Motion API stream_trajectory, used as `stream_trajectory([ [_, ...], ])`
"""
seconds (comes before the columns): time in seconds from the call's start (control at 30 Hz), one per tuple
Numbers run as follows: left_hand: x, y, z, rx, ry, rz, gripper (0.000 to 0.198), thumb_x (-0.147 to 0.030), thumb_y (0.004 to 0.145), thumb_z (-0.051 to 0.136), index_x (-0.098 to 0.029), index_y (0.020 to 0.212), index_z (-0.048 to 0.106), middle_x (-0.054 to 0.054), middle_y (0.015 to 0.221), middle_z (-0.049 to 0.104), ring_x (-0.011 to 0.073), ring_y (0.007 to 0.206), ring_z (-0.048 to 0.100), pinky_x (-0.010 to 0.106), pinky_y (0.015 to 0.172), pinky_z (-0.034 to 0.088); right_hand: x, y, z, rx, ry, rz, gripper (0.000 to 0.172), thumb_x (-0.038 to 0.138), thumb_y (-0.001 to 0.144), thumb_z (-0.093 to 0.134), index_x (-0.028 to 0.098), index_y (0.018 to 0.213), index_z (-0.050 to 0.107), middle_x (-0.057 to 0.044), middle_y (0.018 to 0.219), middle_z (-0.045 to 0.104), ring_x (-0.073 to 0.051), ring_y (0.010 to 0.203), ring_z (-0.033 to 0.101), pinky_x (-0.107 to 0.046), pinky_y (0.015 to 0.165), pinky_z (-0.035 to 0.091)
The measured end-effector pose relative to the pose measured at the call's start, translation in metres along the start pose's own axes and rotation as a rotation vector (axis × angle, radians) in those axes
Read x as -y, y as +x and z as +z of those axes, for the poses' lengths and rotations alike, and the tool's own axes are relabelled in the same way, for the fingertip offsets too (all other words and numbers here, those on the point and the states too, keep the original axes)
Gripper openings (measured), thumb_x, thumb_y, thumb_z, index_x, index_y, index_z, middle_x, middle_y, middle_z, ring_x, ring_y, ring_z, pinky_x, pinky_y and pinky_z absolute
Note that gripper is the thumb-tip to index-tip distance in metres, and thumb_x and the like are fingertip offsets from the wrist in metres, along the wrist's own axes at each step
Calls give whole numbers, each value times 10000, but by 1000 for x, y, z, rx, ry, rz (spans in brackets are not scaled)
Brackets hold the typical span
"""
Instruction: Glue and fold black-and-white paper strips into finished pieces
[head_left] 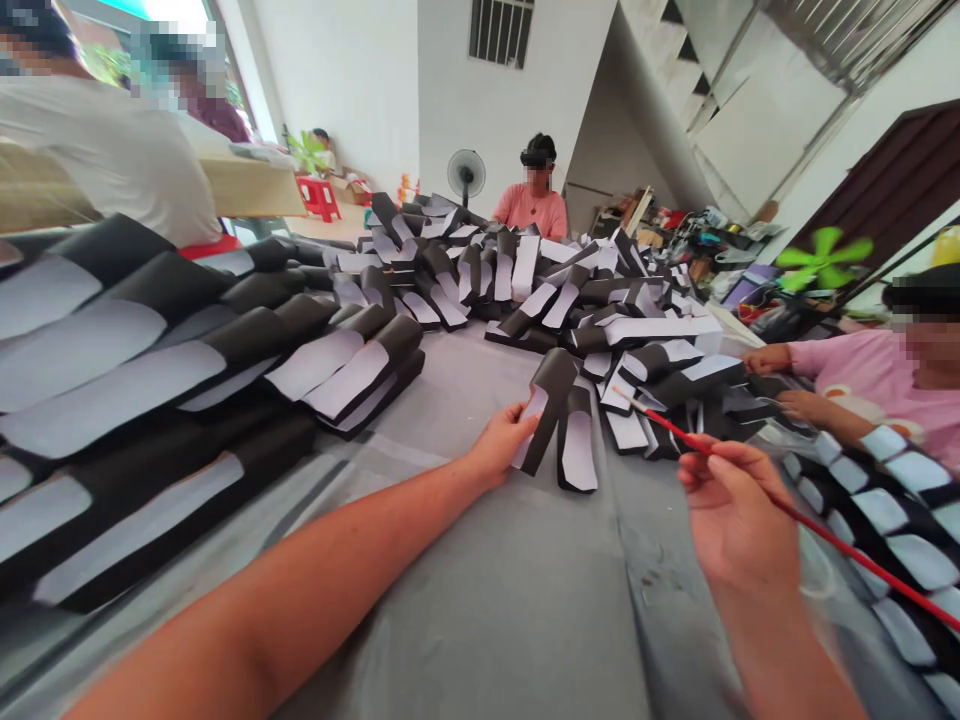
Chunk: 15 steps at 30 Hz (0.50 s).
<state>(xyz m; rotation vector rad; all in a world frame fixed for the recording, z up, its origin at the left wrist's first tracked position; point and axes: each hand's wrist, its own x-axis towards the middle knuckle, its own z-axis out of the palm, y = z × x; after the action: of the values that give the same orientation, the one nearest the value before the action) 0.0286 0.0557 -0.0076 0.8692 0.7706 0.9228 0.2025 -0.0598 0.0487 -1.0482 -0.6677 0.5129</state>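
My left hand [508,443] holds a folded black-and-white paper piece [553,400] near the middle of the grey-covered table [465,590]. Just right of that piece, a second black-and-white piece [577,440] lies on the cloth. My right hand [739,500] is closed around a long thin red brush [679,430]. The brush's pale tip points up and left, close to the heap of paper pieces [630,372], and its handle runs down past my wrist to the right edge.
Stacks of black-and-white pieces [187,330] fill the left side. A large heap lies at the back. Overlapping pieces [892,500] spread at the right. One person [531,200] sits across, another [855,375] sits at the right, and others are at the upper left.
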Motion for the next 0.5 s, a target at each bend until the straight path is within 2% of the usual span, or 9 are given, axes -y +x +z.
stream_trajectory([
  [0.1,1,1,0,15,-19,17,319,-386,629,767,-165,782,595,-35,616,601,83,510,509,199,492,368,15,10,-12,-113,-151,-264,140,185,609,658,214,736,605,30,766,642,-98,589,568,-244,536,418],
  [0.2,1,1,0,27,-54,21,330,-384,620,773,-160,774,586,-29,619,606,86,509,514,200,484,377,30,12,-35,-144,-570,-492,79,242,740,601,239,815,627,-11,926,639,-156,752,611,-315,672,481],
  [0.27,1,1,0,19,-66,23,320,-372,626,772,-158,774,584,-27,612,603,85,502,515,199,481,379,37,10,-57,-69,-983,-650,98,262,807,542,246,840,634,-54,1017,629,-225,969,596,-399,871,463],
  [0.3,1,1,0,12,-67,24,311,-365,632,769,-159,772,584,-28,606,600,83,497,513,197,480,378,38,10,-68,-9,-1152,-712,129,262,826,508,243,842,634,-73,1009,628,-248,1015,582,-431,927,439],
  [0.33,1,1,0,5,-67,26,301,-359,638,766,-159,769,584,-29,600,597,81,493,512,195,478,376,38,10,-81,62,-1258,-766,167,262,835,470,237,833,635,-85,978,628,-254,990,591,-444,926,442],
  [0.4,0,1,0,-4,-69,30,284,-348,646,762,-159,761,583,-31,593,595,78,486,509,191,474,372,34,12,-105,202,-1412,-765,215,267,835,436,231,861,646,-97,998,616,-258,965,601,-434,889,472],
  [0.5,-2,0,0,1,-84,29,275,-337,647,761,-161,755,580,-30,594,600,84,485,514,196,474,375,28,19,-131,341,-1527,-751,267,245,819,413,252,883,672,-87,986,618,-252,900,610,-400,797,502],
])
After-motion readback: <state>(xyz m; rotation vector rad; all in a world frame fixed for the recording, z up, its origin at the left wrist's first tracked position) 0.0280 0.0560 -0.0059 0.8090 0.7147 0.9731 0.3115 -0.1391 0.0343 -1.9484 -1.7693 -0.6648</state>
